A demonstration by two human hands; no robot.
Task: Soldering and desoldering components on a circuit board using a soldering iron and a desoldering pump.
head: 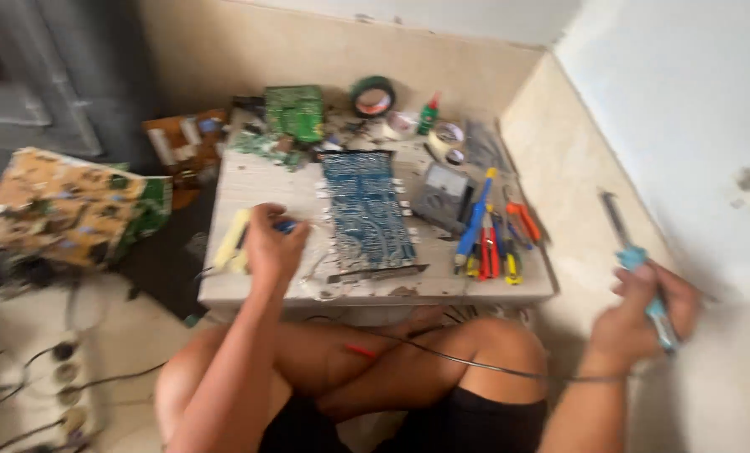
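My right hand (643, 315) is raised to the right of the low table and grips a blue-handled soldering iron (635, 252), tip pointing up and away; its dark cord trails across my crossed legs. My left hand (270, 243) rests on the table's near left part, fingers closed around a small blue-tipped thing that is too blurred to name. A long blue circuit board (365, 210) lies lengthwise just right of that hand.
The small pale table (249, 180) also carries a grey multimeter (444, 195), several screwdrivers and pliers (492, 243), a yellow tool (230, 241), a green board (294, 111), a tape roll (372, 95). More boards (64, 205) lie left; a power strip (68, 394) sits on the floor.
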